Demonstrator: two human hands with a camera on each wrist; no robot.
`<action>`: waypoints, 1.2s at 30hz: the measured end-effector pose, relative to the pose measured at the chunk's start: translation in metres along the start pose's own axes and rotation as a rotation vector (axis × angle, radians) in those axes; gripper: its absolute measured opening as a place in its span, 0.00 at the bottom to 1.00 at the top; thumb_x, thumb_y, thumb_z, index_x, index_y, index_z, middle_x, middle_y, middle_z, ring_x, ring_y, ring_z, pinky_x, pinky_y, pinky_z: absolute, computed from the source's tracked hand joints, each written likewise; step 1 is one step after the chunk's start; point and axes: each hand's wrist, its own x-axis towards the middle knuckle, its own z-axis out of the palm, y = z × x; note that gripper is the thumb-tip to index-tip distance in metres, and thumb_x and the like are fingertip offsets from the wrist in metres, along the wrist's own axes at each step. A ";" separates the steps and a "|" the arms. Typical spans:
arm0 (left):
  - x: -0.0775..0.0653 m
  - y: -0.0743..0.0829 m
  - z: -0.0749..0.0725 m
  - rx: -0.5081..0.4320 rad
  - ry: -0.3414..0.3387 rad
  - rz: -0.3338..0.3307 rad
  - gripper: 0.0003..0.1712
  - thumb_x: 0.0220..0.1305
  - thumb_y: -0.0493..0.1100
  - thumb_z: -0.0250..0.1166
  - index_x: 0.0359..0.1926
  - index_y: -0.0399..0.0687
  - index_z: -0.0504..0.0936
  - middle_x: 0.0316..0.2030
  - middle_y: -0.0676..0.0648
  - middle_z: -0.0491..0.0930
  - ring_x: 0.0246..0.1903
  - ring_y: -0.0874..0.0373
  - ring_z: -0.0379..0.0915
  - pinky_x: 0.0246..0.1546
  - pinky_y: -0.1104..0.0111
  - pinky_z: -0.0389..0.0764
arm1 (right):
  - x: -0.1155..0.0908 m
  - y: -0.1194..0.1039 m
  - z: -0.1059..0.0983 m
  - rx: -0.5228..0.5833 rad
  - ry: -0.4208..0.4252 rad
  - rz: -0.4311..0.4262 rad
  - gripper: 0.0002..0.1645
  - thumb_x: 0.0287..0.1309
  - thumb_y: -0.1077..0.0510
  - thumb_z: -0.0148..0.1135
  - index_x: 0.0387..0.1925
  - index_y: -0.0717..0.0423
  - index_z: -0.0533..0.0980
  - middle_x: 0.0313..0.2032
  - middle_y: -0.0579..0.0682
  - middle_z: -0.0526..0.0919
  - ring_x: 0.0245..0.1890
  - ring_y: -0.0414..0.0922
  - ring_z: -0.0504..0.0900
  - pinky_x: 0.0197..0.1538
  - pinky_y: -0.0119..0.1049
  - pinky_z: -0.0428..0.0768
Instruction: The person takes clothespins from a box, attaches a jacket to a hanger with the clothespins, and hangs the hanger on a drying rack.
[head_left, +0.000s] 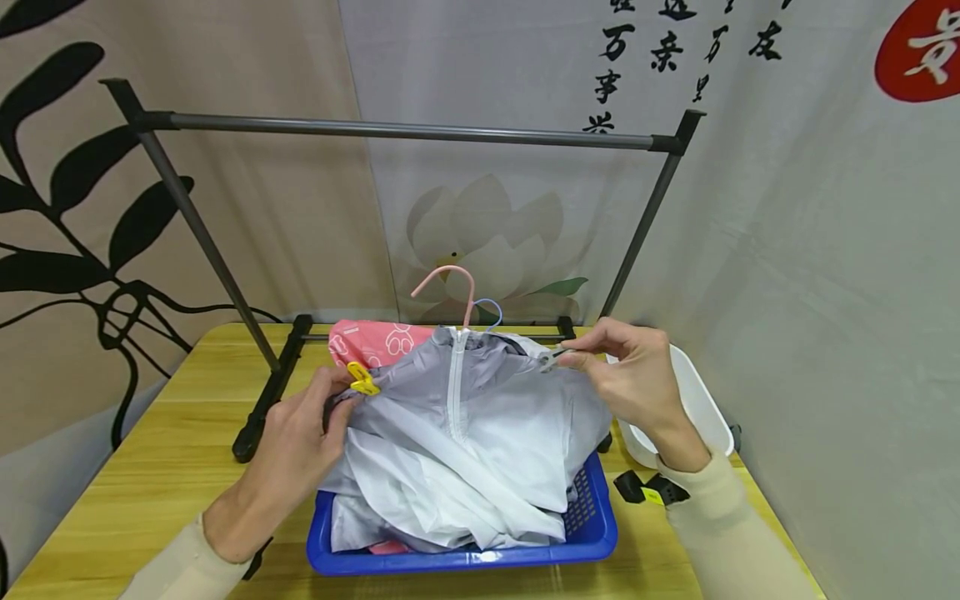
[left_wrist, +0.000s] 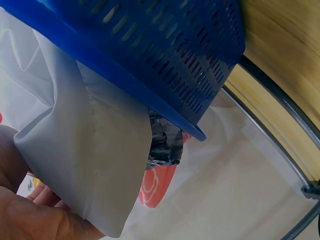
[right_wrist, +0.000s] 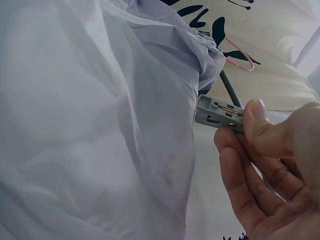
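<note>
A white and grey zip-up jacket (head_left: 450,467) hangs on a pink hanger (head_left: 470,302), its lower part bunched over the blue basket (head_left: 465,562). My left hand (head_left: 292,433) grips the jacket at the left shoulder, beside a yellow clothespin (head_left: 363,380) clipped there. The left wrist view has the thumb and fingers (left_wrist: 45,197) on either side of the cloth. My right hand (head_left: 641,375) pinches a grey clothespin (head_left: 553,358) between thumb and fingers at the right shoulder. In the right wrist view, the clothespin (right_wrist: 220,114) meets the cloth's edge; its grip there is unclear.
Behind the basket stands a grey metal rack with a top bar (head_left: 412,131) and black feet (head_left: 262,417). A pink printed cloth (head_left: 375,342) and a blue hook (head_left: 495,310) show behind the jacket. A white container (head_left: 705,400) sits at right, near a black object (head_left: 651,489).
</note>
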 end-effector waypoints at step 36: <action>0.001 -0.001 -0.001 0.011 0.022 0.042 0.25 0.60 0.20 0.82 0.55 0.32 0.82 0.48 0.35 0.96 0.43 0.41 0.98 0.42 0.48 0.95 | 0.004 0.001 0.013 -0.107 -0.057 0.108 0.11 0.59 0.68 0.90 0.38 0.53 0.94 0.36 0.51 0.98 0.33 0.35 0.95 0.36 0.29 0.88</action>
